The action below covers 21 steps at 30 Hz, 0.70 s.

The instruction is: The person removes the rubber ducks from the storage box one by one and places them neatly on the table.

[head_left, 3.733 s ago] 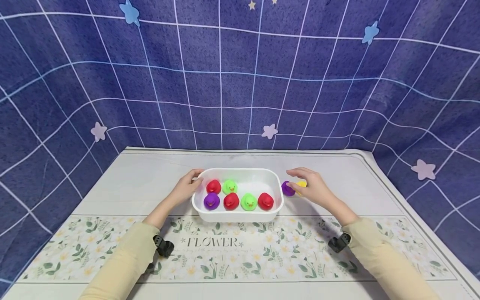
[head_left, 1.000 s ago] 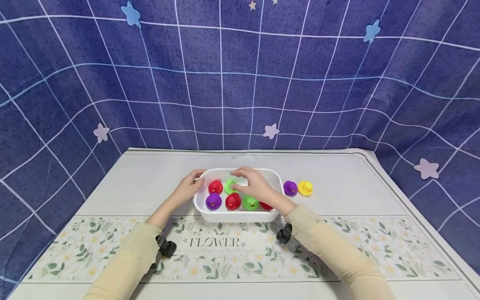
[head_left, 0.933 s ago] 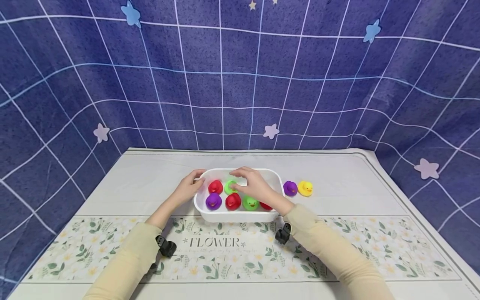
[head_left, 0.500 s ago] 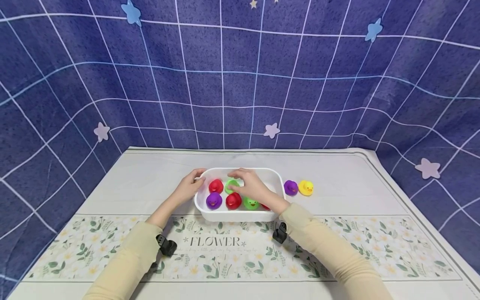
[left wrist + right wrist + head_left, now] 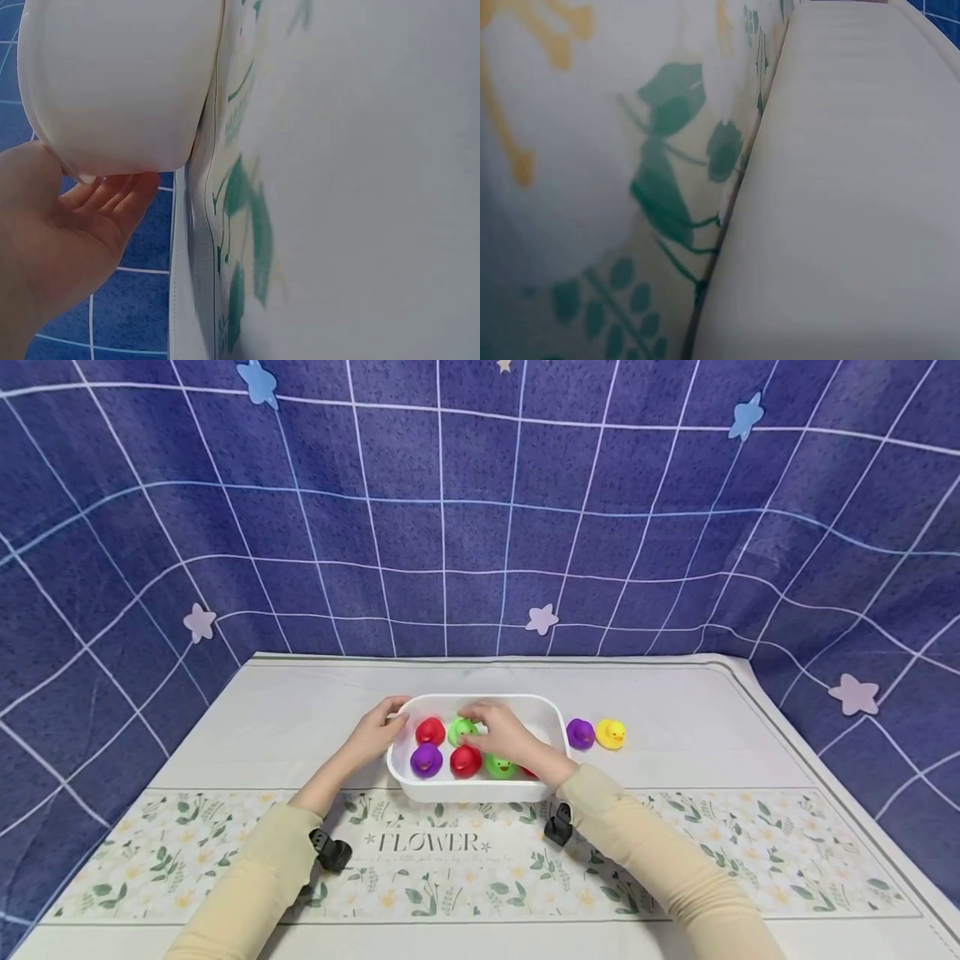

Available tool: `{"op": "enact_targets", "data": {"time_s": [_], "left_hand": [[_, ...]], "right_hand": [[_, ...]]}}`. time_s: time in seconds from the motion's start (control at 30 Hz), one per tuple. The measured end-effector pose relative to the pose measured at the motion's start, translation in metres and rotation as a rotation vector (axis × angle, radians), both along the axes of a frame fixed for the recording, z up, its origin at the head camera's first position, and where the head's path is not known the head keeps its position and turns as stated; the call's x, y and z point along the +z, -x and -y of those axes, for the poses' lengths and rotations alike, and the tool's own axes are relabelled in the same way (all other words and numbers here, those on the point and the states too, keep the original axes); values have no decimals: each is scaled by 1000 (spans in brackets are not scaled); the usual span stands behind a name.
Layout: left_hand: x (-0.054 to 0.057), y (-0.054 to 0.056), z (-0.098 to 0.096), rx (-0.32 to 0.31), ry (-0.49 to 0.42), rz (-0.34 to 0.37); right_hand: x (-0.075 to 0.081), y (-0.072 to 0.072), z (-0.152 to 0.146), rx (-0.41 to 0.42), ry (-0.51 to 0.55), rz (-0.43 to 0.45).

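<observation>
We see a person's left hand (image 5: 372, 735) grip one end of a white tub (image 5: 472, 792), thumb at the rim and fingers outside the wall. Inside the tub, the fingers of the right hand (image 5: 504, 735) curve around a green duck (image 5: 458, 732); from above, we cannot tell whether they pinch it. Left of those fingers sit a red duck (image 5: 430, 732) and a purple duck (image 5: 426, 762); a second red duck (image 5: 465, 763) lies just below the thumb. A second green duck (image 5: 501, 767) and a mostly hidden third red duck (image 5: 528, 772) rest by the right wrist. Right of both hands' fingers, a second purple duck (image 5: 581, 734) and a yellow duck (image 5: 611, 734) stand on the tabletop (image 5: 315, 681).
</observation>
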<state>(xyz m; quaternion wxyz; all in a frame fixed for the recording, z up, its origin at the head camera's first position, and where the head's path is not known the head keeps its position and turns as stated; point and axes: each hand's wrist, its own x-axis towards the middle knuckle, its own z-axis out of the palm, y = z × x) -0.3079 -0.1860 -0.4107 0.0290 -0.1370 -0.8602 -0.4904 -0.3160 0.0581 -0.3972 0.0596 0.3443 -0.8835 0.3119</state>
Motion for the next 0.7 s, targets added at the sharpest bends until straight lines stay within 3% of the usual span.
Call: {"op": "enact_targets", "data": {"time_s": [0.7], "left_hand": [[5, -3, -3, 15, 3, 25]], "right_hand": [[2, 0, 1, -33, -56, 43]]}}
